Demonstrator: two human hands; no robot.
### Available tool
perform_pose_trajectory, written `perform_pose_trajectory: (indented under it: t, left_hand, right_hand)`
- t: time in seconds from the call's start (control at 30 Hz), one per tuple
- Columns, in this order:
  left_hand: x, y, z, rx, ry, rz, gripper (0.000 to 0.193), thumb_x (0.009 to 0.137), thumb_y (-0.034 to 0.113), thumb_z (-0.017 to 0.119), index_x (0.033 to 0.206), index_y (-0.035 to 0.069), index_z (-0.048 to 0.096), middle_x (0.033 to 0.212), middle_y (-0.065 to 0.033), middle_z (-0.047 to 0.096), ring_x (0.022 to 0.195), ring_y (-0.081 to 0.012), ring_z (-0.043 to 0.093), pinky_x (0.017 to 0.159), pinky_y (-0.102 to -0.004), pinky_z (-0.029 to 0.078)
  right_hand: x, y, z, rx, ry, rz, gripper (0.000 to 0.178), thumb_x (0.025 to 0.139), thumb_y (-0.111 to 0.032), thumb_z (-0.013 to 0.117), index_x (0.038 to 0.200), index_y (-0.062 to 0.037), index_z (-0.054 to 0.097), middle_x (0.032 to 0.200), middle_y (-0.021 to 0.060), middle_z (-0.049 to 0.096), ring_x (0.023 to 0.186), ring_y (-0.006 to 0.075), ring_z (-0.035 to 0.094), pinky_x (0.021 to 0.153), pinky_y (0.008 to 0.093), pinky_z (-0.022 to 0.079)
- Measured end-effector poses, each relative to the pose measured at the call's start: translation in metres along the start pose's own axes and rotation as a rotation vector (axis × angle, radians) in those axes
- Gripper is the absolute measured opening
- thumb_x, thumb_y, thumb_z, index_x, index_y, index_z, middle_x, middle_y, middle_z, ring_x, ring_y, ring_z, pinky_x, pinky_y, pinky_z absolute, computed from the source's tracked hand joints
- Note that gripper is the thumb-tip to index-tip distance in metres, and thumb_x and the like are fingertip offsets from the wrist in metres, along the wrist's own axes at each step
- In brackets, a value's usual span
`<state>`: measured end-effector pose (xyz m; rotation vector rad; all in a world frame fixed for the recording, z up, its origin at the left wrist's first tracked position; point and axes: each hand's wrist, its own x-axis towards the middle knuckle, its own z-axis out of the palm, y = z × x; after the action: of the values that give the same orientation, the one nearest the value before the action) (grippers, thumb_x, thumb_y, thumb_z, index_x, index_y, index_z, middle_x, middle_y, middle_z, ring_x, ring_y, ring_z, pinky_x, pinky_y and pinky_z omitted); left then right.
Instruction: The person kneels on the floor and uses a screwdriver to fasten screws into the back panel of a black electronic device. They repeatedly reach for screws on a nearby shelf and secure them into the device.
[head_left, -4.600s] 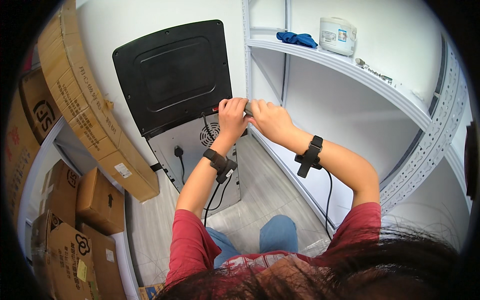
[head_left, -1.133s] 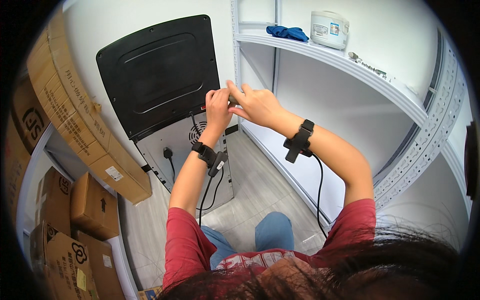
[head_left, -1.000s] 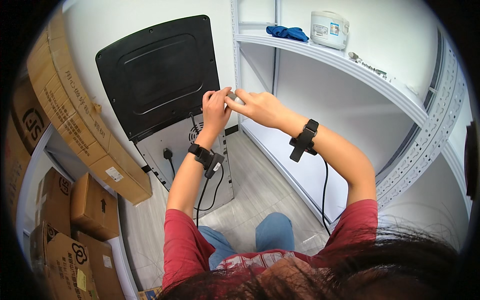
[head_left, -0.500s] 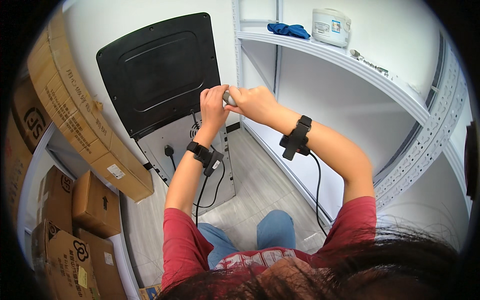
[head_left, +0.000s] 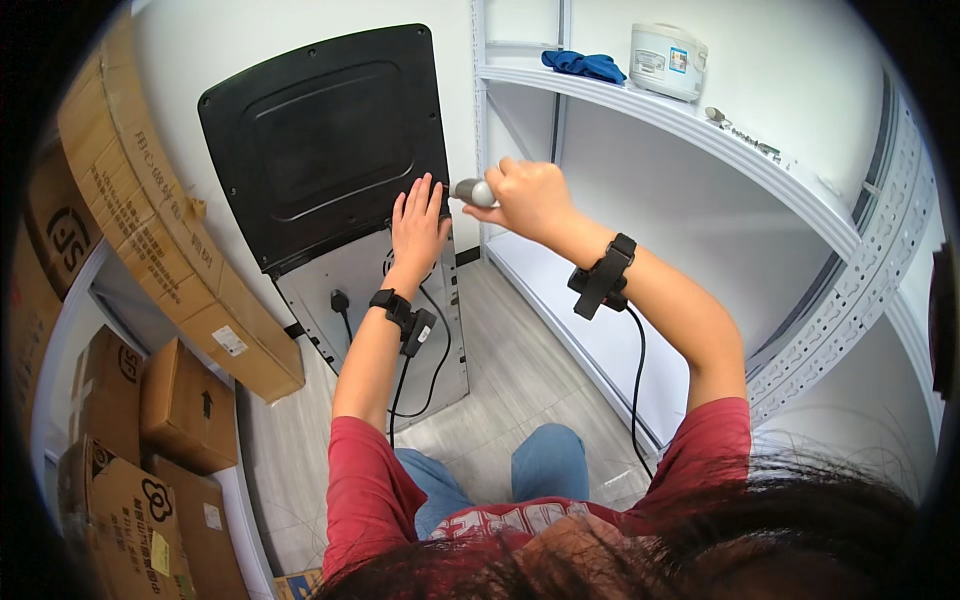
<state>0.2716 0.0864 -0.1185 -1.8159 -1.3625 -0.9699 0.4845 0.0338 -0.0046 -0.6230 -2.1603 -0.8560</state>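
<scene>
A tall appliance with a black back panel and a grey metal lower back stands before me. My left hand lies flat, fingers stretched, on the lower right part of the black panel. My right hand is wrapped round a grey-and-white screwdriver. Its narrow end points left at the panel's right edge; whether the tip touches there is too small to tell. A black plug with a cord sits on the metal back.
At right stands a white metal shelf bearing a blue cloth, a white rice cooker and several small metal parts. A tall carton leans at left, near stacked boxes. Black cords hang from both my wrist straps.
My left hand has let go of the screwdriver's end and moved left and down, flattening on the panel. The right hand has shifted slightly right, still holding the screwdriver.
</scene>
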Motion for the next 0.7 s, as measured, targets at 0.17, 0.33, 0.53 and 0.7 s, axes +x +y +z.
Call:
perform_pose_trajectory:
  t: [0.17, 0.33, 0.53, 0.7]
  left_hand:
    - [-0.006, -0.003, 0.002, 0.124, -0.093, 0.076, 0.065, 0.077, 0.019, 0.071, 0.136, 0.010, 0.047, 0.154, -0.0108, 0.027, 0.142, -0.0235, 0.027, 0.114, -0.0436, 0.024]
    - [-0.006, -0.002, 0.006, 0.205, -0.103, 0.080, 0.068, 0.077, 0.023, 0.071, 0.139, 0.011, 0.044, 0.155, -0.0097, 0.024, 0.143, -0.0218, 0.025, 0.114, -0.0420, 0.023]
    - [-0.007, -0.003, 0.008, 0.224, -0.114, 0.055, 0.072, 0.077, 0.025, 0.071, 0.141, 0.012, 0.041, 0.156, -0.0098, 0.023, 0.143, -0.0218, 0.024, 0.115, -0.0420, 0.022]
    - [-0.006, -0.001, 0.007, 0.199, -0.106, 0.063, 0.075, 0.077, 0.024, 0.072, 0.143, 0.011, 0.039, 0.155, -0.0106, 0.024, 0.142, -0.0233, 0.025, 0.114, -0.0430, 0.023]
  right_hand:
    - [0.008, 0.012, 0.007, 0.302, -0.033, 0.072, 0.041, 0.073, -0.034, 0.077, 0.101, -0.0080, 0.064, 0.090, 0.0070, 0.064, 0.072, 0.0276, 0.065, 0.062, 0.0351, 0.053]
    - [0.016, 0.007, 0.021, 0.578, 0.054, 0.099, 0.034, 0.074, -0.026, 0.072, 0.099, -0.0027, 0.067, 0.092, 0.0153, 0.068, 0.079, 0.0346, 0.066, 0.072, 0.0404, 0.053]
    - [0.006, -0.009, 0.017, 0.704, 0.024, 0.383, 0.034, 0.079, -0.023, 0.074, 0.104, 0.0001, 0.068, 0.089, 0.0169, 0.070, 0.080, 0.0260, 0.069, 0.073, 0.0316, 0.054]
    - [-0.007, -0.009, 0.016, 0.821, 0.004, 0.538, 0.035, 0.082, -0.023, 0.073, 0.106, 0.0002, 0.067, 0.090, 0.0141, 0.071, 0.080, 0.0170, 0.068, 0.072, 0.0281, 0.053]
